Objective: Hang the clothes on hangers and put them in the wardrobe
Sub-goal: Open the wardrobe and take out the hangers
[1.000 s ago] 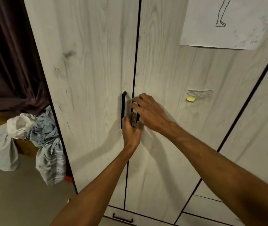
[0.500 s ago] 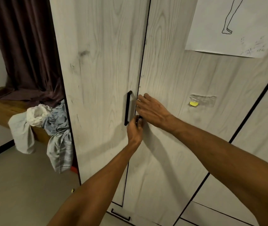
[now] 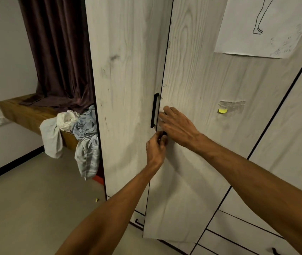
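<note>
We stand before the wardrobe, its pale wood-grain doors filling most of our view. Our left hand comes up from below, its fingers curled round the dark handle end at the near edge of the right door, just under our right hand. The right hand lies on that same door, fingers stretched towards the seam between the doors; we cannot tell whether they hook the edge or only rest there. The right door's bottom corner stands a little proud of the drawer fronts below it. Just left of the seam the left door carries an upright black bar handle, close beside our right fingertips.

The clothes lie outside the wardrobe, crumpled in a heap on the end of the wooden worktop to its left. A white piece and a blue-grey piece hang over the front edge towards the floor; a dark curtain falls onto the worktop behind them.

High on the right door is a sheet of paper with a drawn leg; lower down, a yellow note sits under a strip of clear tape; a small yellow scrap lies on the floor near the wardrobe's base.
</note>
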